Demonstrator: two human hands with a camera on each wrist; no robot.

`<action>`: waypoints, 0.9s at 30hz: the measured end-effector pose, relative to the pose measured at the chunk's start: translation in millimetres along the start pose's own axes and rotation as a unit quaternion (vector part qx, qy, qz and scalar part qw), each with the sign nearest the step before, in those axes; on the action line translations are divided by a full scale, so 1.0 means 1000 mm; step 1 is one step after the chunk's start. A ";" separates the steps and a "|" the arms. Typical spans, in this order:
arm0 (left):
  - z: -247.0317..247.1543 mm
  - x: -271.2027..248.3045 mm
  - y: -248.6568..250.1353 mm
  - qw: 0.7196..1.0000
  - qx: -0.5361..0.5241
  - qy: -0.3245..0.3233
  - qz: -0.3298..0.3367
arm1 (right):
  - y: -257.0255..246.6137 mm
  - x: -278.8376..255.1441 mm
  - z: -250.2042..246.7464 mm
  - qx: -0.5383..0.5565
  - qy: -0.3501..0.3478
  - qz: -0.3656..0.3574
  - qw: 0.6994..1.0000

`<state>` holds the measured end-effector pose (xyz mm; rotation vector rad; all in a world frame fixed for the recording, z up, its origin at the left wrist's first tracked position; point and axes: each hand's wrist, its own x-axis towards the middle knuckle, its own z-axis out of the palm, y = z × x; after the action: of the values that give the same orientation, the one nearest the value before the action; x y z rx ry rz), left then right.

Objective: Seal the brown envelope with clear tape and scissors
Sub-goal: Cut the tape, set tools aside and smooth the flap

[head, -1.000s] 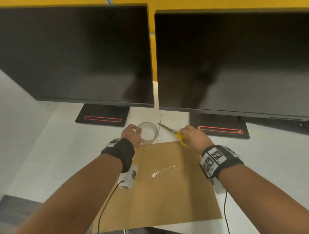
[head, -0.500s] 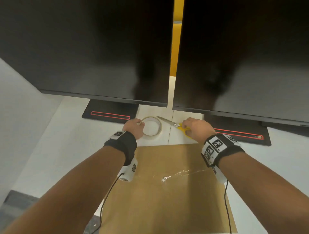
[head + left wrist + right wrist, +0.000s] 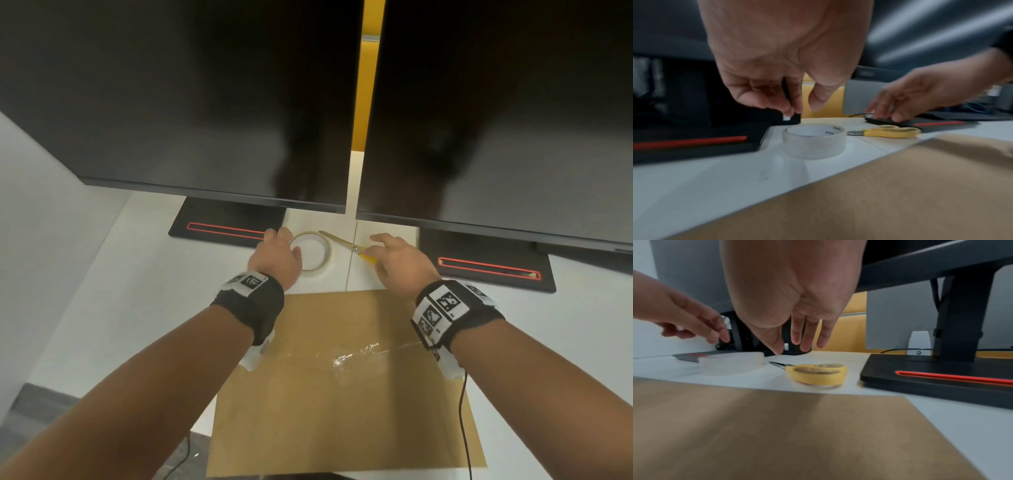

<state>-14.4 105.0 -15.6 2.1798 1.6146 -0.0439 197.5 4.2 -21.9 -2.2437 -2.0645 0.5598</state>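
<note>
The brown envelope point(image 3: 346, 394) lies flat on the white table point(image 3: 113, 301), its near edge reaching the table's near edge, and a wrinkled strip of clear tape point(image 3: 356, 354) runs across its middle (the shine shows only from the head camera; both wrist views catch just bare, blurred brown paper). Just beyond the envelope's far edge the tape roll point(image 3: 313, 251) lies flat on the table, and just to the right of the roll lie the scissors point(image 3: 352, 247), their blades pointing toward the roll and their yellow handles away from it. From the head view the left hand point(image 3: 275, 260) covers the roll's left side and looks as if it might be touching; the left wrist view shows otherwise: the left hand's grip is slack, fingers point(image 3: 764, 95) loosely bent downward above the roll with air between, holding nothing. The right hand point(image 3: 399, 262) hides the scissor handles from above, while the right wrist view shows the handles point(image 3: 818, 374) plainly on the table with the right hand's fingers point(image 3: 805, 335) straight and spread above them, its grip open and empty. Behind the roll stand two dark monitors point(image 3: 191, 102), their black bases point(image 3: 222, 222) marked with red lines, one on either side of the roll and scissors.
</note>
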 end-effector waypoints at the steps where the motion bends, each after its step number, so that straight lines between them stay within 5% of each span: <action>1: -0.003 -0.011 0.003 0.998 0.036 0.010 0.047 | -0.005 -0.005 0.000 0.011 0.009 -0.020 1.000; 4: -0.001 -0.043 0.001 0.971 0.139 -0.042 0.189 | -0.022 -0.024 0.003 0.029 -0.002 -0.086 0.996; 8: 0.011 -0.085 -0.009 0.930 0.209 -0.153 0.260 | -0.041 -0.046 0.023 0.005 -0.059 -0.168 0.984; 16: 0.058 -0.125 -0.028 0.957 0.191 -0.165 0.139 | -0.063 -0.088 0.069 0.017 -0.092 -0.226 0.970; 27: 0.082 -0.128 -0.039 0.967 0.151 -0.169 0.118 | -0.062 -0.109 0.076 -0.066 -0.217 -0.165 0.960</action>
<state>-73.3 -31.3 -67.7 2.4121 1.2149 -0.5925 111.1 -110.2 -51.0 -1.8940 -2.6830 0.9816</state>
